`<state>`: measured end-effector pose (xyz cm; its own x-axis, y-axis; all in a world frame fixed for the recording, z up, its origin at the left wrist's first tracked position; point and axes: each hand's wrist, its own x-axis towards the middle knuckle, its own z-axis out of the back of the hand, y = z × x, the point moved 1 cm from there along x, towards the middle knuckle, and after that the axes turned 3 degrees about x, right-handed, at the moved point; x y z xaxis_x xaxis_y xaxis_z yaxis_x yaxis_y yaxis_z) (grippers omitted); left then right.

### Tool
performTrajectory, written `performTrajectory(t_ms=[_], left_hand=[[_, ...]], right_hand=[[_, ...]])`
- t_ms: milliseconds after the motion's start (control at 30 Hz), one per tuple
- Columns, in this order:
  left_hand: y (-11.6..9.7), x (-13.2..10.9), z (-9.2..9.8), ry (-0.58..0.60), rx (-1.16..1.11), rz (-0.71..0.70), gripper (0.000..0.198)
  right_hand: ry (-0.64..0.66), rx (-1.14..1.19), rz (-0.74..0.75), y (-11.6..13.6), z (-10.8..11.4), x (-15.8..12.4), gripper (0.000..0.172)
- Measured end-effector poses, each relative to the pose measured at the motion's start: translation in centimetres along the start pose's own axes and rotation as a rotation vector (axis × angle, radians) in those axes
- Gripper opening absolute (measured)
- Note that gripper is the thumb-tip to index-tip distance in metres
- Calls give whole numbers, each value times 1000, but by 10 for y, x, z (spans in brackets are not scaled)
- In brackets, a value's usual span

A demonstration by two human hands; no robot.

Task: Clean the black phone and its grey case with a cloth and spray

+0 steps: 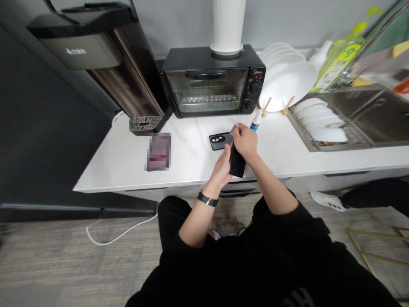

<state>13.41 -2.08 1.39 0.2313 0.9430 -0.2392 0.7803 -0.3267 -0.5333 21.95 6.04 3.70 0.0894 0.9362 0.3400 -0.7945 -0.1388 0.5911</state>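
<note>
A black phone (237,163) is upright in my left hand (223,167), whose fingers wrap its left side and lower part. Over the phone's top end, my right hand (245,141) is closed, pinching a small pale thing (235,129) that looks like a cloth or tissue. Just left of my hands, a dark phone case (220,140) with a camera cutout lies on the white counter (188,157). Behind my right hand stands a small white and blue spray bottle (255,121). My fingertips are partly hidden.
A toaster oven (211,81) carries a white container (228,25). Left are a water dispenser (128,76) and a blurred packet (159,152). Racked plates (287,83), a green soap bottle (338,59) and a sink (361,111) are right. Another person's shoe (328,200) shows below.
</note>
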Motion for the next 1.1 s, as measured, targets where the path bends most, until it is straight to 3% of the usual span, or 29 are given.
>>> performTrajectory(t_ms=[67, 200, 400, 533, 667, 800, 967, 1100], left_hand=[[1, -1, 0, 5, 22, -20, 40], [-2, 0, -2, -109, -2, 46, 42], [-9, -1, 2, -144, -110, 117, 50], [-11, -2, 7, -88, -163, 22, 54], [-11, 2, 13, -128, -212, -112, 55], [-10, 6, 15, -97, -205, -45, 69], [-14, 4, 12, -78, -152, 43, 69], [-19, -2, 8, 5, -126, 83, 67]], right_hand=[[15, 3, 46, -3, 7, 8, 49], [26, 27, 324, 3, 11, 17, 57], [353, 20, 552, 13, -8, -11, 60], [433, 4, 520, 16, -12, -45, 63], [453, 13, 472, 20, -3, -85, 67], [439, 23, 516, 13, 8, -107, 67], [333, -72, 388, -2, 2, -70, 72], [229, -90, 383, 13, -15, -39, 71]])
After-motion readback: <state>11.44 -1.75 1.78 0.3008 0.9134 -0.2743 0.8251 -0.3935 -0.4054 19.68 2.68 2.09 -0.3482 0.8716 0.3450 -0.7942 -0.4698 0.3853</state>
